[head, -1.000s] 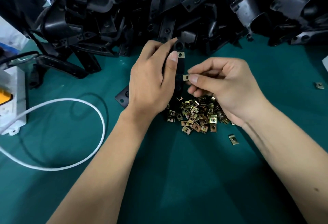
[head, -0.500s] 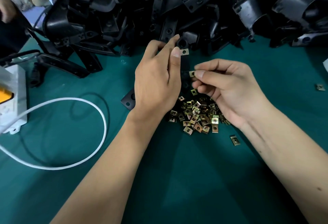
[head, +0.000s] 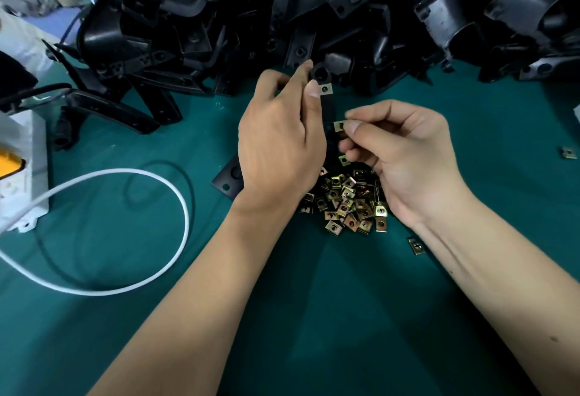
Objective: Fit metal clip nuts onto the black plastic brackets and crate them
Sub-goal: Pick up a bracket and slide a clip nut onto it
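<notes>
Up close, the right hand [head: 408,157] pinches a clip nut [head: 339,126] between thumb and forefinger against the bracket [head: 328,113], which the left hand [head: 279,144] grips. One nut [head: 325,89] already sits near its top. Loose nuts [head: 345,204] lie heaped below on the green mat [head: 345,301].

— How is the green-covered counter [head: 314,317] laid out?
— A heap of black plastic brackets [head: 314,12] is piled along the far edge. A small pile of brass-toned metal clip nuts [head: 345,204] is set near the middle, in front of the heap.

— And the hands?
— The left hand [head: 279,144] is held just left of the pile, the right hand [head: 405,157] just right of it, with a long black plastic bracket [head: 326,107] between them.

— The left side?
— A looped white cable [head: 150,273] is laid there, beside a white plastic power strip [head: 25,176] at the edge.
</notes>
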A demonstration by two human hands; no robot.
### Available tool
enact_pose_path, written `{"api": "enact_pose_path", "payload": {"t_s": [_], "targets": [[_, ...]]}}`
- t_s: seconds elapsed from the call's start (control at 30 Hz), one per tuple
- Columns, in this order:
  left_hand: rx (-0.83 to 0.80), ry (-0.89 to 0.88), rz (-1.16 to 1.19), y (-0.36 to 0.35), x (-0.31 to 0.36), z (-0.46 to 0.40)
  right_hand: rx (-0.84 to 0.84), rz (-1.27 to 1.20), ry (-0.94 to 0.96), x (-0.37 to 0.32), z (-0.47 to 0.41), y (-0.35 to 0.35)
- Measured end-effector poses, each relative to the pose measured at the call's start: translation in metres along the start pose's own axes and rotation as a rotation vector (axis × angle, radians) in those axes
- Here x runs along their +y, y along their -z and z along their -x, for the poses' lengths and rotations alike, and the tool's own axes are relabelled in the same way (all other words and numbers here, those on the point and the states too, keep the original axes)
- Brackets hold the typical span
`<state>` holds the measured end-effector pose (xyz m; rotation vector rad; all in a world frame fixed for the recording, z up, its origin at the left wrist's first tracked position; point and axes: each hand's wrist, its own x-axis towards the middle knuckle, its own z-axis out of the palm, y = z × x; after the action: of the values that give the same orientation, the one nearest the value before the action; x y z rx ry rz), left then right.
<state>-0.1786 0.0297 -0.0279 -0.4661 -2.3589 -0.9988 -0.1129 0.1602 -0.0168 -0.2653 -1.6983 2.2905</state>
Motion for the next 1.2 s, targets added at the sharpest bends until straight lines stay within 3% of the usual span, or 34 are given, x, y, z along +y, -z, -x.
{"api": "enact_pose_path", "payload": {"t_s": [0.67, 0.93, 1.07, 1.2], "targets": [[-0.082, -0.058, 0.014, 0.002, 0.009, 0.003, -0.203, 0.183, -0.043, -0.011, -0.009, 0.014], [-0.051, -0.048, -0.060, -0.001, 0.010, 0.002, -0.037, 0.584, 0.302, -0.004, -0.001, 0.004], [-0.093, 0.001, -0.249, -0.007, 0.009, 0.001, -0.015, 0.700, 0.310, 0.001, 0.003, 0.001], [-0.060, 0.043, -0.330, -0.010, 0.005, -0.002, 0.045, 0.541, 0.168, 0.005, 0.003, -0.002]]}}
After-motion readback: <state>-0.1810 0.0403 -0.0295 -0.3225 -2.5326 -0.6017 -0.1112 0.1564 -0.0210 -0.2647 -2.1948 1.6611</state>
